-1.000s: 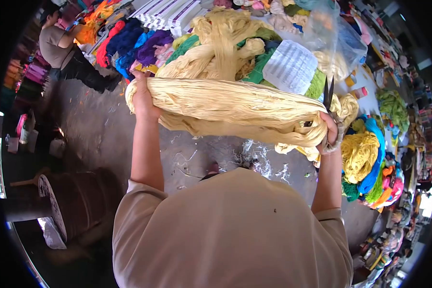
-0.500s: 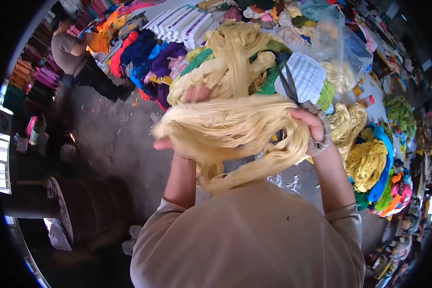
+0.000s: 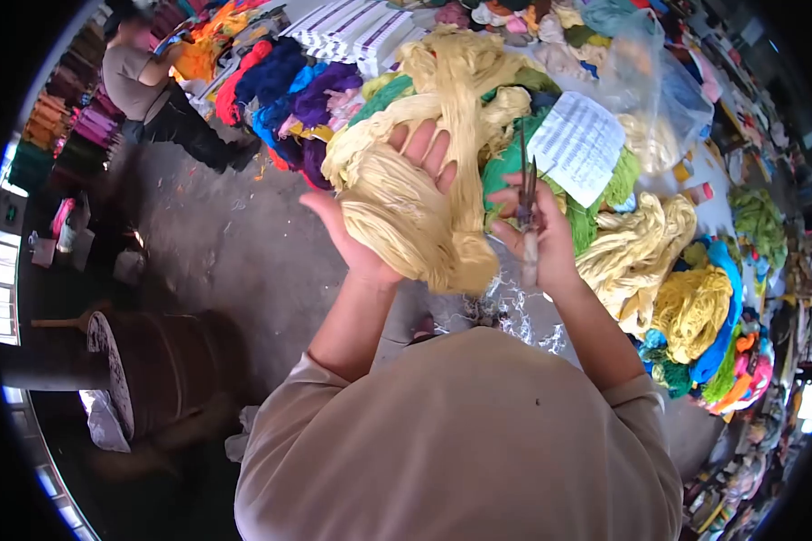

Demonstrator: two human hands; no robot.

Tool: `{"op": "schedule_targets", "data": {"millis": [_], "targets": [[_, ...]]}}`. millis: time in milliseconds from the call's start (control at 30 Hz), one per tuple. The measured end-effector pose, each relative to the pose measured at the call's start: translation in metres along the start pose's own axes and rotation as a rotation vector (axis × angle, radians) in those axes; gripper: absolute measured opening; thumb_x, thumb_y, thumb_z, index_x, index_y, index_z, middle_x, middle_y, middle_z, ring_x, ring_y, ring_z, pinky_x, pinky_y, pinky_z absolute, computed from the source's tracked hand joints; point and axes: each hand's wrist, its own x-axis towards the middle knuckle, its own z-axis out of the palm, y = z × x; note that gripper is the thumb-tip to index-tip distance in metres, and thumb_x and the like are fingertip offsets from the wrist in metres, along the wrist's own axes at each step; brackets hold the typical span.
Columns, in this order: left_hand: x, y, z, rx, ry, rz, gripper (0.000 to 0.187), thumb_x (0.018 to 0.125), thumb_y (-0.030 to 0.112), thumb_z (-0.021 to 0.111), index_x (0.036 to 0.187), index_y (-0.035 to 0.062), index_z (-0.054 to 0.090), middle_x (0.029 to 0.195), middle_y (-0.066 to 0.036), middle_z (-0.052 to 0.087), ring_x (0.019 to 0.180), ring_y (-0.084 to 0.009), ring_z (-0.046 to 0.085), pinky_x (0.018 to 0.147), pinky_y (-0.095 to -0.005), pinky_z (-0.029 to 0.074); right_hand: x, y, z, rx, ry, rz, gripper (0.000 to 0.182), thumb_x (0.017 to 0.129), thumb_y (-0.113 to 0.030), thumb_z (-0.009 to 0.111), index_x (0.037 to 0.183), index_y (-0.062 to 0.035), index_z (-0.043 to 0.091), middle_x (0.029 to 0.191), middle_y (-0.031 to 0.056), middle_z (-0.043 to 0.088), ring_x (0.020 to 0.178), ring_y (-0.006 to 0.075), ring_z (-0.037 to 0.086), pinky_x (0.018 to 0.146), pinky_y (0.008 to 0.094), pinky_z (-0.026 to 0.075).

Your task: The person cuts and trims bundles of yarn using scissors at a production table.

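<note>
On table (image 3: 713, 169): heaped with cream, green, purple, blue and yellow yarn (image 3: 460, 77) | laid with white packs (image 3: 356, 34) side by side | On floor (image 3: 207, 225): littered with white thread scraps (image 3: 518, 317) near table

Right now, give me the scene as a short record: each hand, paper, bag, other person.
Left hand: open, palm up, cream skein lying across it
Right hand: holding scissors, blades pointing away from the body
Paper: on green yarn
Bag: clear plastic, right of paper
Other person: far left, at orange yarn
</note>
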Motion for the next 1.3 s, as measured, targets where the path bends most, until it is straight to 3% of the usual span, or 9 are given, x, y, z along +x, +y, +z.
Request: {"op": "schedule_targets", "data": {"millis": [233, 567, 733, 900, 967, 1067, 1133, 1200, 1300], "targets": [[-0.001, -0.025, 0.003, 0.042, 0.036, -0.110, 0.111, 0.080, 0.087, 0.037, 0.152, 0.0030, 0.027, 0.157, -0.022, 0.029, 0.145, -0.0368, 0.029, 0.118, -0.0502, 0.027, 0.024, -0.056, 0.030, -0.149, 0.038, -0.259, 0.042, 0.080, -0.010, 0.079, 0.118, -0.0077, 0.062, 0.099, 0.0067, 0.069, 0.093, 0.0191, 0.067, 0.081, 0.0317, 0.053], [-0.002, 0.015, -0.026, 0.038, 0.137, 0.060, 0.085, 0.093, 0.070, 0.043, 0.153, 0.0104, 0.030, 0.155, -0.002, 0.038, 0.141, -0.0242, 0.037, 0.117, -0.0546, 0.025, 0.021, -0.044, 0.005, 0.510, 0.406, 0.000, 0.051, 0.084, -0.003, 0.076, 0.128, -0.0034, 0.050, 0.083, 0.0029, 0.064, 0.077, 0.0122, 0.062, 0.074, 0.0251, 0.049], [0.005, 0.035, -0.028, -0.111, 0.151, 0.131, 0.049, 0.096, 0.045, 0.058, 0.123, 0.0036, 0.063, 0.102, -0.003, 0.071, 0.098, -0.0167, 0.065, 0.110, -0.0433, 0.040, 0.011, -0.030, -0.006, 0.520, 0.472, 0.064, 0.050, 0.085, -0.006, 0.075, 0.129, -0.0035, 0.051, 0.085, 0.0038, 0.064, 0.075, 0.0132, 0.062, 0.071, 0.0270, 0.051], [0.008, 0.051, -0.043, -0.006, 0.062, 0.090, 0.044, 0.098, 0.045, 0.057, 0.118, 0.0057, 0.061, 0.071, 0.001, 0.048, 0.070, -0.0117, 0.050, 0.090, -0.0368, 0.049, 0.010, -0.036, -0.018, 0.407, 0.375, 0.122, 0.048, 0.085, -0.005, 0.075, 0.127, -0.0028, 0.052, 0.086, 0.0039, 0.063, 0.076, 0.0130, 0.062, 0.071, 0.0259, 0.051], [0.009, 0.037, -0.030, 0.555, 0.207, 0.082, 0.050, 0.096, 0.044, 0.061, 0.125, 0.0038, 0.056, 0.076, 0.001, 0.053, 0.075, -0.0117, 0.054, 0.090, -0.0378, 0.050, 0.025, -0.049, -0.026, 0.192, 0.159, 0.113, 0.046, 0.085, -0.005, 0.075, 0.126, -0.0059, 0.054, 0.088, 0.0044, 0.064, 0.079, 0.0128, 0.063, 0.071, 0.0242, 0.050], [0.010, 0.016, 0.000, 0.989, -0.092, -0.142, 0.064, 0.083, 0.012, 0.077, 0.138, 0.0026, 0.047, 0.114, -0.007, 0.064, 0.113, -0.0205, 0.058, 0.100, -0.0377, 0.046, 0.062, -0.095, -0.012, 0.021, -0.179, 0.184, 0.036, 0.089, -0.009, 0.068, 0.124, -0.0056, 0.058, 0.087, 0.0056, 0.065, 0.082, 0.0130, 0.065, 0.072, 0.0289, 0.054], [0.005, 0.013, -0.019, 0.997, 0.060, -0.240, 0.077, 0.070, -0.008, 0.076, 0.140, 0.0024, 0.046, 0.130, -0.006, 0.057, 0.120, -0.0186, 0.055, 0.104, -0.0353, 0.044, 0.081, -0.100, 0.014, -0.391, -0.234, -0.026, 0.031, 0.090, -0.016, 0.066, 0.120, -0.0081, 0.062, 0.094, 0.0106, 0.071, 0.086, 0.0158, 0.068, 0.076, 0.0313, 0.053], [0.017, 0.004, -0.023, 0.862, 0.301, -0.111, 0.050, 0.090, 0.002, 0.062, 0.138, 0.0038, 0.047, 0.121, -0.004, 0.059, 0.116, -0.0177, 0.056, 0.102, -0.0354, 0.045, 0.091, -0.102, 0.032, -0.418, -0.235, -0.131, 0.033, 0.088, -0.021, 0.065, 0.120, -0.0109, 0.064, 0.101, 0.0197, 0.070, 0.090, 0.0344, 0.070, 0.079, 0.0425, 0.053], [0.030, 0.027, -0.024, 0.462, 0.281, -0.058, 0.042, 0.098, 0.020, 0.060, 0.136, 0.0052, 0.049, 0.095, -0.004, 0.063, 0.100, -0.0214, 0.058, 0.101, -0.0380, 0.045, 0.082, -0.098, 0.033, 0.431, 0.039, 0.079, 0.040, 0.089, -0.029, 0.073, 0.117, -0.0029, 0.064, 0.080, 0.0089, 0.068, 0.074, 0.0186, 0.067, 0.066, 0.0326, 0.052]]}}
